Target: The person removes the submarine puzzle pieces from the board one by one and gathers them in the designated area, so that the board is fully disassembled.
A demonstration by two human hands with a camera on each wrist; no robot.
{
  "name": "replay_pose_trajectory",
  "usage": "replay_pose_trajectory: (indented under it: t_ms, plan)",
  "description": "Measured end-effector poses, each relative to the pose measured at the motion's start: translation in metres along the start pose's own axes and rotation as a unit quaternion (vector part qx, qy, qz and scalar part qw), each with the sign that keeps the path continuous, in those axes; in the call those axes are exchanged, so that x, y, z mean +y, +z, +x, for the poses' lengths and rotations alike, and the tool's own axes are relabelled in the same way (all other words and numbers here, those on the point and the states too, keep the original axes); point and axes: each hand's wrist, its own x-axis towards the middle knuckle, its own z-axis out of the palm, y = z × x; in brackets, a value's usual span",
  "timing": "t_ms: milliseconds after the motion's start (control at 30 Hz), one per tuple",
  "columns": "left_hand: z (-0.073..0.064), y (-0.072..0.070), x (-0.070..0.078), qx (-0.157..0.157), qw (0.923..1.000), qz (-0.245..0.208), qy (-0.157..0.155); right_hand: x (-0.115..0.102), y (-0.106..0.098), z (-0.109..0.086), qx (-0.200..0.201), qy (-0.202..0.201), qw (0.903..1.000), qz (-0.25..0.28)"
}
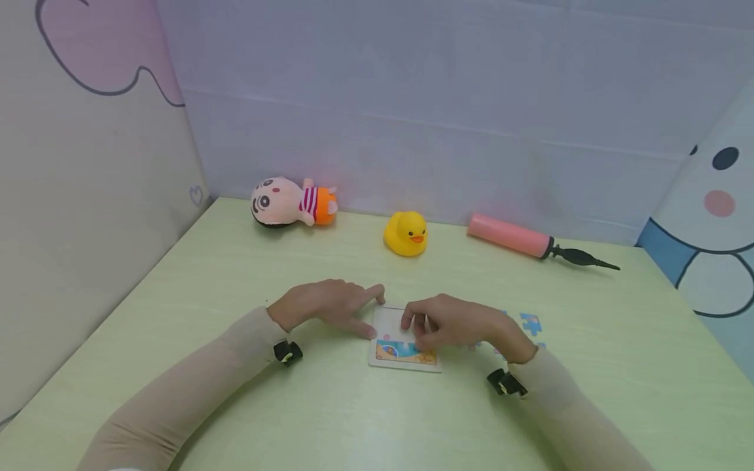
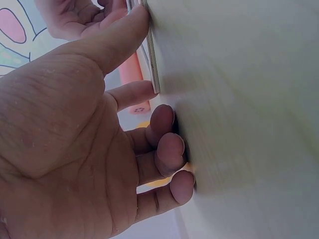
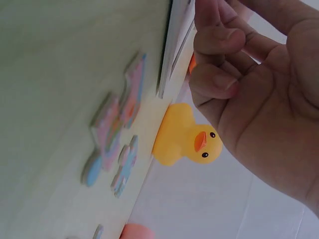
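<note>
A small puzzle board (image 1: pixel 387 320) lies flat on the table, with a blue and sandy picture strip (image 1: pixel 391 351) along its near side. My left hand (image 1: pixel 338 304) touches the board's left side with the thumb and its far left corner with the index finger. In the left wrist view, the other fingers of the left hand (image 2: pixel 65 124) rest on the tabletop. Over the board's right half, my right hand (image 1: pixel 456 322) has bent fingers, the thumb low by the picture strip. Whether a piece is between its fingertips is hidden. Loose puzzle pieces (image 1: pixel 531 324) lie right of the board.
A yellow rubber duck (image 1: pixel 406 234) stands beyond the board on the pale green table (image 1: pixel 330 418). A plush doll (image 1: pixel 288 201) lies at the back left. At the back right is a pink hand pump (image 1: pixel 511 237) with a black nozzle. Walls border the table's back and left.
</note>
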Motion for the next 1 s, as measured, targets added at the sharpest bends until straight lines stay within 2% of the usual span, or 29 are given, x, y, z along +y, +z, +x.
replay_pose_trajectory:
  t_ms: [133, 300, 800, 1000]
  plan:
    - [0.0, 0.0, 0.001, 0.0, 1.0, -0.003, 0.004, -0.002, 0.004, 0.007, -0.008, -0.014, 0.9999, 0.005]
    - [0.001, 0.001, -0.001, 0.001, 1.0, 0.001, 0.009, -0.005, 0.008, 0.012, -0.013, -0.011, 0.9998, 0.011]
    - [-0.002, -0.001, 0.0, 0.003, 0.9998, 0.001, 0.017, -0.016, 0.015, 0.017, -0.011, -0.033, 0.9993, 0.01]
    - [-0.003, -0.002, 0.0, 0.004, 0.9999, -0.001, 0.015, -0.019, 0.017, 0.018, -0.01, -0.012, 0.9998, 0.011]
